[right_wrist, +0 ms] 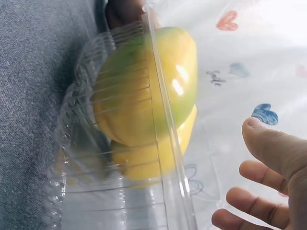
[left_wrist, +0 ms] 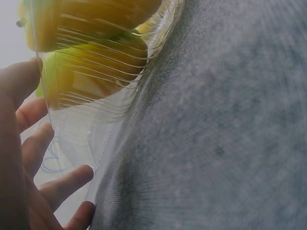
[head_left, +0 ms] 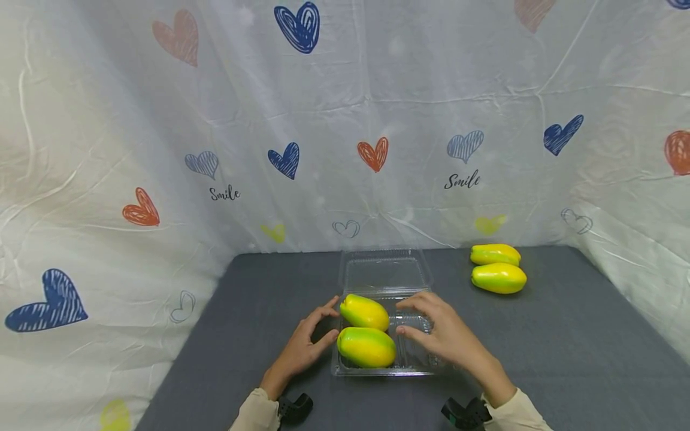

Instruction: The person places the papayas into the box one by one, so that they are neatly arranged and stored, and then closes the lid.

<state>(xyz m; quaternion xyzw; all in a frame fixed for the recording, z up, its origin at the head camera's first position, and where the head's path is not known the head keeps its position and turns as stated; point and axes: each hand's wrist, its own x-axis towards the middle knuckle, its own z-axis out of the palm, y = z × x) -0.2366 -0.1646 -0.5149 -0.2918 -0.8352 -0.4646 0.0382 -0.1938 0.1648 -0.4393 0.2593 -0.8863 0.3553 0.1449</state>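
Two yellow-green papayas, the nearer one (head_left: 366,347) and the farther one (head_left: 364,312), lie side by side in the left half of a clear plastic clamshell box (head_left: 377,372). Its lid (head_left: 385,272) lies folded back toward the curtain. My left hand (head_left: 304,346) is at the box's left side, thumb and fingertips right at the rim, fingers spread. Over the right half of the box hovers my right hand (head_left: 450,332), thumb apart from loosely bent fingers, with nothing held. In the right wrist view the papayas (right_wrist: 129,91) show through the ribbed wall.
Two more papayas, one behind (head_left: 495,254) and one in front (head_left: 498,279), rest at the table's back right. A dark grey cloth (head_left: 566,353) covers the table. A white curtain (head_left: 323,203) printed with hearts hangs behind and along the sides.
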